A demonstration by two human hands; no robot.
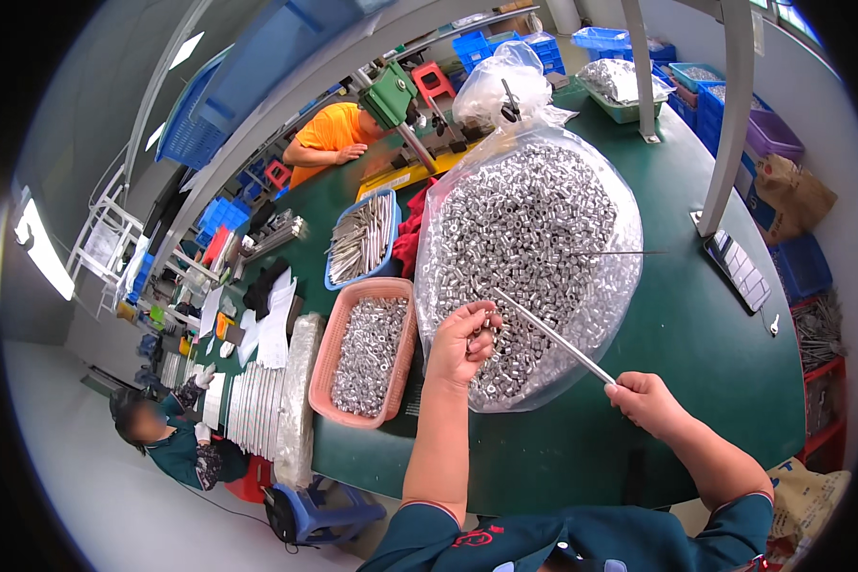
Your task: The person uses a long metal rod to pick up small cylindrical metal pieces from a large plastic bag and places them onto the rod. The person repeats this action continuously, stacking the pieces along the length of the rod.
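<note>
My right hand (644,402) grips the lower end of a thin silver metal rod (564,343). The rod slants up and left, its far tip over a heap of small metal sleeves (524,214) in a clear plastic bag (629,205). Beside that tip, my left hand (459,345) is closed with its fingers curled; small shiny pieces, seemingly the same sleeves, show between them. A second thin dark rod (620,253) sticks out of the heap to the right. Left of my left hand stands a pink basket (322,367) of small metal rings.
Behind the pink basket, a blue basket (391,229) holds metal pins. A phone (737,272) lies by a metal post on the right. One person in orange (329,133) sits across the green table (725,381), near a green press (388,95); another (167,439) works at far left.
</note>
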